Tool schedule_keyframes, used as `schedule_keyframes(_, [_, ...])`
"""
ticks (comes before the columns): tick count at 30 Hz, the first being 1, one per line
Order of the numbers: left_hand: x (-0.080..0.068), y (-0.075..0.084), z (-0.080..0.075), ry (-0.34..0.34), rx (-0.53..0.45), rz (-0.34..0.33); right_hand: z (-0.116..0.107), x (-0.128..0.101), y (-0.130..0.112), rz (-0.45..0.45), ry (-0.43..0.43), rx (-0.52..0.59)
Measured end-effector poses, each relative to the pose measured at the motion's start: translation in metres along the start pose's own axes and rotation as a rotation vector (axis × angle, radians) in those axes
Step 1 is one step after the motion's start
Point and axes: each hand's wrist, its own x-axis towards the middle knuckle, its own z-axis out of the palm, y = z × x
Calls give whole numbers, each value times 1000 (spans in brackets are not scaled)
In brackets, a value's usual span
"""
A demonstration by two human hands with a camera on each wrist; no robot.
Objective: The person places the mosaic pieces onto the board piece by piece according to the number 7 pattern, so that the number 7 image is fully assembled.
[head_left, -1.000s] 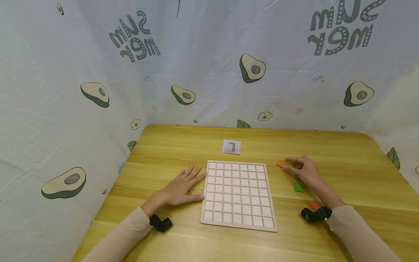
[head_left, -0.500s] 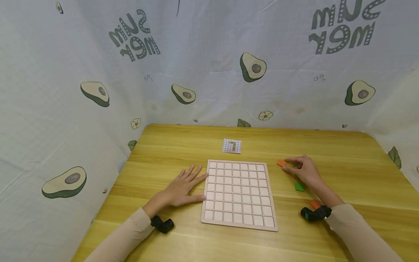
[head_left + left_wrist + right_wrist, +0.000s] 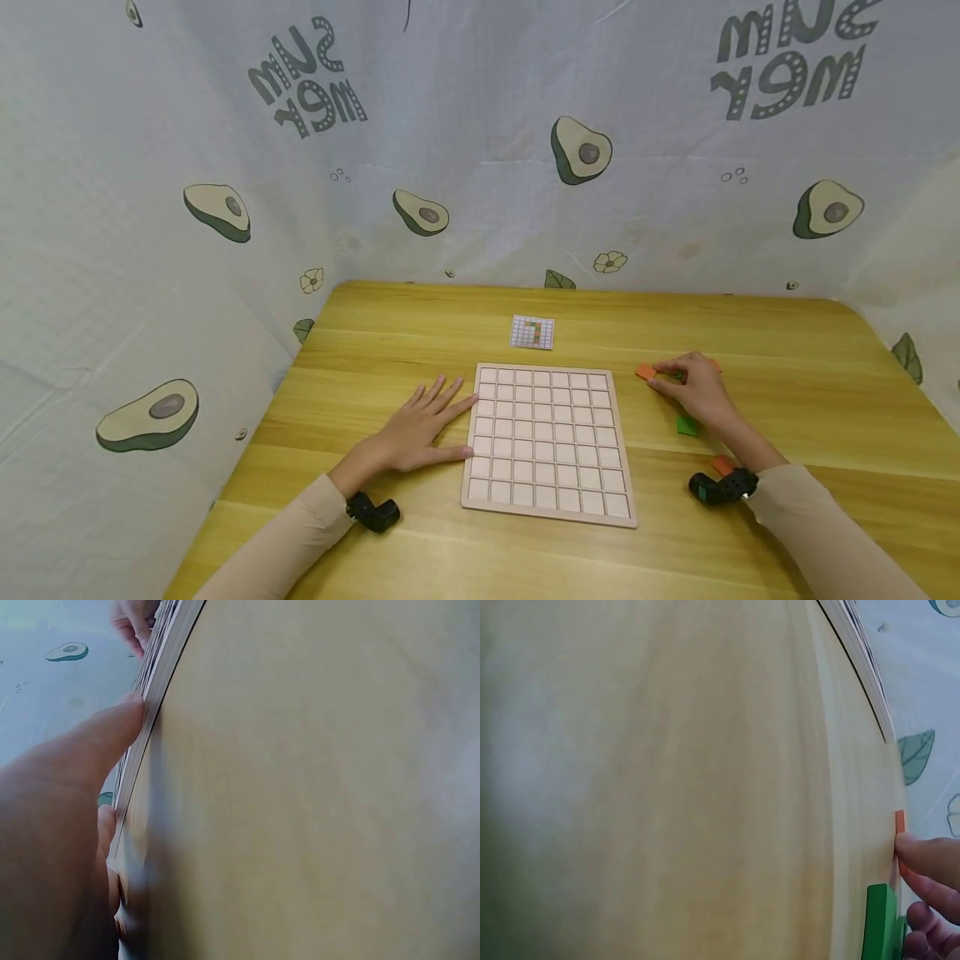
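Worktop (image 3: 420,562): yellow wood grain, starts under the beige sleeves (image 3: 281,533), runs under both sets of fingers and on past them. Beyond it, white cloth (image 3: 480,108) with avocado and leaf prints plus mirrored lettering; it also hangs off to the left of the left fingers.

Hands, near to far. Left hand (image 3: 420,433): fingers straight, spread wide, thumb and index tips touching the left edge of the grid board (image 3: 545,442). Board lies flat, right of the left fingers, between the two hands.

Right hand (image 3: 699,390): thumb and index close to a narrow gap, pinching an orange tile (image 3: 645,372) at the tips. Second orange tile (image 3: 723,465) sits on the near side of those fingers, by the wrist camera (image 3: 718,490); green tile (image 3: 687,426) closer in. More green under the curled fingers, partly hidden. Third orange tile (image 3: 716,365) peeks out behind the hand.

Pattern card (image 3: 532,332): past the board, beyond the left fingertips.
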Motion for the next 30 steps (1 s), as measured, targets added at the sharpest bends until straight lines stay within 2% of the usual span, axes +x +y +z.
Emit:
schedule_keyframes(7, [0, 0, 0, -8, -15, 2, 0, 0, -3, -22, -26, -2])
schedule_keyframes(17, [-1, 1, 0, -3, -21, -1, -5, 0, -6, 6, -43, 38])
schedule_keyframes(22, [-1, 0, 0, 0, -20, -1, -9, 0, -18, -14, -26, 42])
schedule_keyframes(30, [-1, 1, -1, 5, -15, 4, -6, -2, -45, -96, -39, 81])
